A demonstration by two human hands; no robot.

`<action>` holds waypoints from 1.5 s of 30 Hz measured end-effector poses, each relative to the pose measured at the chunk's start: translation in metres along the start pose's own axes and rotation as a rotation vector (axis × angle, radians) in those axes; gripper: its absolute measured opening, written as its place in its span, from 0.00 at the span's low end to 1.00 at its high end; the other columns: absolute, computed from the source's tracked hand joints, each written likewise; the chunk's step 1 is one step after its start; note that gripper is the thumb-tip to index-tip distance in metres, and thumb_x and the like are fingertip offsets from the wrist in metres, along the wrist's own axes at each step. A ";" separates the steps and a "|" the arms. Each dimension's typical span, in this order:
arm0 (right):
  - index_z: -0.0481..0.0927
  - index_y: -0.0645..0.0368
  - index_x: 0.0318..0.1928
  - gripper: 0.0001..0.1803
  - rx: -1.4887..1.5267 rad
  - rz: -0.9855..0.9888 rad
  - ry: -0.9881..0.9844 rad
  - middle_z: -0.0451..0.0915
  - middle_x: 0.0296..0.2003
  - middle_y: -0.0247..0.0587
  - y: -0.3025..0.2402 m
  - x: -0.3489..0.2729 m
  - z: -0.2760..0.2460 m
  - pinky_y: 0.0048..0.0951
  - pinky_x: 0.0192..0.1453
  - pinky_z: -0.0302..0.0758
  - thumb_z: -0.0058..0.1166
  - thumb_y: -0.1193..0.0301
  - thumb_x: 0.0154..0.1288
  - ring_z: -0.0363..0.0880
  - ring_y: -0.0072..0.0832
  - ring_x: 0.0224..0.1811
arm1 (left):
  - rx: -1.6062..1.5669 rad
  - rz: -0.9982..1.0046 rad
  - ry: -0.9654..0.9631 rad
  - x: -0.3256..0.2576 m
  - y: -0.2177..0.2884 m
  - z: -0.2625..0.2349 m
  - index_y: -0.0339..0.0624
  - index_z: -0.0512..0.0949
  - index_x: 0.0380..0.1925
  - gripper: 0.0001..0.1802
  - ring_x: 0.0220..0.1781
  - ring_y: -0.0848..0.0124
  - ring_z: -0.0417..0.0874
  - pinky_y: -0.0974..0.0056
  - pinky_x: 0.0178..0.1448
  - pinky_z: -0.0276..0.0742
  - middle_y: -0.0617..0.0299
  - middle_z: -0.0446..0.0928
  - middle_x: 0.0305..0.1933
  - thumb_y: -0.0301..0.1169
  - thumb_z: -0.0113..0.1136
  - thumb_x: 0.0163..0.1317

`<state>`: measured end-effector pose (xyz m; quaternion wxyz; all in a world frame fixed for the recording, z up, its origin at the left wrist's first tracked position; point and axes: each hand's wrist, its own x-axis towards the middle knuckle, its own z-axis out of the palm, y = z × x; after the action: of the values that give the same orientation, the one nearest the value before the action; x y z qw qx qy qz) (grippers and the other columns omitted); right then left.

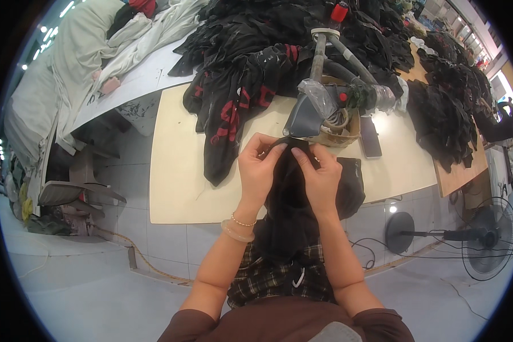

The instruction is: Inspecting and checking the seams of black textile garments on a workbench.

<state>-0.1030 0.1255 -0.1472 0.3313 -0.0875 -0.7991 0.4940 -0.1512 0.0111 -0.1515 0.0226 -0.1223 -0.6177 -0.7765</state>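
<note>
My left hand (258,169) and my right hand (319,174) both pinch the top edge of a black garment (293,211) that hangs down over my lap. The two hands sit close together, thumbs toward each other, just in front of a grey machine nozzle (308,117) standing on the cream table (176,171). A bracelet and a bangle circle my left wrist. Behind the nozzle a black garment with red print (233,108) spills off a big heap of black clothes (302,40).
A black phone (370,137) lies on the table right of the machine. More dark clothes (444,114) pile at the right. White fabric (97,51) covers a table at the far left. A floor fan (487,239) lies on the tiled floor at the lower right.
</note>
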 end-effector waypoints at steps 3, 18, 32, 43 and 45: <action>0.74 0.63 0.26 0.14 0.028 0.032 -0.010 0.71 0.20 0.37 0.001 0.000 0.001 0.30 0.43 0.60 0.66 0.68 0.57 0.66 0.32 0.24 | 0.032 -0.016 -0.005 0.000 0.000 -0.002 0.34 0.77 0.33 0.03 0.32 0.83 0.74 0.76 0.38 0.70 0.67 0.79 0.31 0.20 0.61 0.61; 0.74 0.63 0.25 0.14 0.051 0.056 -0.013 0.70 0.19 0.35 0.000 -0.005 -0.004 0.29 0.41 0.59 0.67 0.69 0.57 0.63 0.29 0.23 | -0.024 -0.065 0.037 0.000 -0.002 0.003 0.31 0.79 0.34 0.04 0.34 0.81 0.77 0.76 0.39 0.73 0.63 0.82 0.33 0.22 0.63 0.60; 0.76 0.63 0.26 0.13 0.028 0.020 -0.020 0.72 0.19 0.36 -0.003 -0.004 -0.002 0.29 0.40 0.61 0.67 0.70 0.55 0.67 0.31 0.24 | 0.015 -0.100 0.099 -0.008 0.003 0.002 0.32 0.79 0.33 0.05 0.32 0.83 0.75 0.77 0.36 0.70 0.66 0.80 0.30 0.23 0.64 0.60; 0.79 0.59 0.46 0.09 0.123 0.589 0.084 0.74 0.38 0.33 0.091 -0.027 -0.135 0.20 0.44 0.67 0.47 0.72 0.72 0.72 0.21 0.42 | 0.608 -0.324 -0.275 -0.075 -0.045 -0.079 0.35 0.75 0.53 0.20 0.48 0.71 0.80 0.68 0.48 0.76 0.57 0.80 0.47 0.32 0.62 0.63; 0.77 0.58 0.48 0.16 0.105 0.704 0.089 0.75 0.35 0.31 0.104 -0.040 -0.138 0.22 0.43 0.69 0.43 0.60 0.76 0.72 0.20 0.39 | 0.524 -0.398 -0.289 -0.089 -0.073 -0.079 0.34 0.73 0.55 0.26 0.41 0.65 0.83 0.63 0.45 0.78 0.52 0.79 0.47 0.35 0.66 0.60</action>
<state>-0.0065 0.2594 -0.2128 0.1793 -0.3619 -0.6783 0.6139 -0.0913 -0.0584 -0.2567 -0.1860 -0.0982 -0.8042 -0.5558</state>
